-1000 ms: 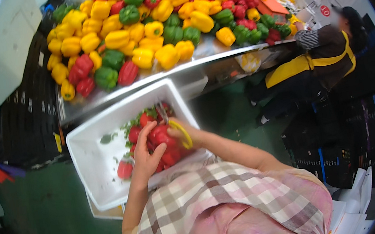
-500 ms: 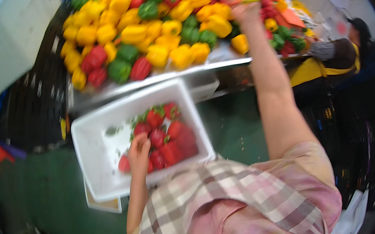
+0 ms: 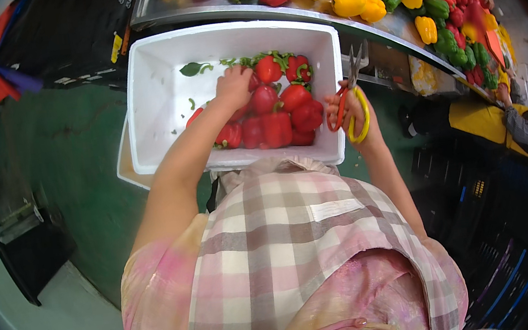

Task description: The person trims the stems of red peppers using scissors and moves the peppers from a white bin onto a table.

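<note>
A white foam box (image 3: 138, 104) in front of me holds several red bell peppers (image 3: 276, 129), bunched toward its right side, with green stem bits and a leaf (image 3: 191, 69) on its floor. My left hand (image 3: 234, 84) reaches into the box, fingers curled down at a red bell pepper (image 3: 254, 82); the fingertips are partly hidden. Just outside the box's right wall, my right hand (image 3: 363, 113) grips scissors (image 3: 354, 81) with one red and one yellow handle. Their blades point up and away from me, slightly apart.
Yellow, green and red bell peppers (image 3: 347, 0) cover a metal table (image 3: 212, 14) beyond the box. Dark crates (image 3: 73, 30) stand at the far left. On the right, a person in a yellow apron (image 3: 479, 122) works by the table. The floor (image 3: 87, 147) is green.
My right hand has come back from the pepper pile to beside the box, with the scissors now in clear sight. My left hand stays in the box, farther in. The view has shifted.
</note>
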A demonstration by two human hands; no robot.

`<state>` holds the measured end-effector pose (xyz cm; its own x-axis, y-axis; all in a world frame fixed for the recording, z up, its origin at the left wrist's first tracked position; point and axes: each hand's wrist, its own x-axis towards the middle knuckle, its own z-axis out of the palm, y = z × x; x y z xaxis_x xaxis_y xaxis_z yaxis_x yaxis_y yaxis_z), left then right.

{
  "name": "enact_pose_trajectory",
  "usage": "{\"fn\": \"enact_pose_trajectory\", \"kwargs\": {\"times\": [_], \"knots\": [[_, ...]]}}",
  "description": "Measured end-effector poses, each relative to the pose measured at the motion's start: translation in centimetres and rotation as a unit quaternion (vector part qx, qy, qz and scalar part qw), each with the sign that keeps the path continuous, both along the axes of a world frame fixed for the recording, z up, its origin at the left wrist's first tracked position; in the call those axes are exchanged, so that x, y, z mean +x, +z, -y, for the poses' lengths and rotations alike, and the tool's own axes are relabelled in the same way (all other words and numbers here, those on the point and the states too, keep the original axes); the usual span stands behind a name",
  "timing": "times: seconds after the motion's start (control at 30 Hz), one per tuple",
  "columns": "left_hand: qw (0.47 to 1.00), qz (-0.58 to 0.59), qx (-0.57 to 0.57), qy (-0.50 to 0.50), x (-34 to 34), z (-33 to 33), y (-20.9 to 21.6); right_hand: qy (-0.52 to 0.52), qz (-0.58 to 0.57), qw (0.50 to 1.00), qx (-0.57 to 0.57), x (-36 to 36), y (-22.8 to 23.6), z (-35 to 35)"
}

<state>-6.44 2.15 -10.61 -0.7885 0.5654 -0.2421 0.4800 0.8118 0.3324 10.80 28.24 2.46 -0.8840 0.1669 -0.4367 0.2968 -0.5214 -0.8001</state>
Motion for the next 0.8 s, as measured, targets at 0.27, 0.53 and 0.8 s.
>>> {"fn": "enact_pose_trajectory", "kwargs": {"times": [0.27, 0.53, 0.8], "knots": [[0.996, 0.050, -0.053, 0.049, -2.7, -2.9, -3.5, -0.065, 0.024, 0.996, 0.047, 6.0, 0.7, 2.5], [0.399, 0.603, 0.615, 0.313, -2.1, 2.9, 2.2, 0.044, 0.014, 0.984, 0.170, 5.1, 0.3, 4.3], [0.170, 0.551, 0.786, 0.224, 4.2, 3.4, 9.3, 0.247, -0.042, 0.912, 0.326, 1.3, 0.7, 8.8]]}}
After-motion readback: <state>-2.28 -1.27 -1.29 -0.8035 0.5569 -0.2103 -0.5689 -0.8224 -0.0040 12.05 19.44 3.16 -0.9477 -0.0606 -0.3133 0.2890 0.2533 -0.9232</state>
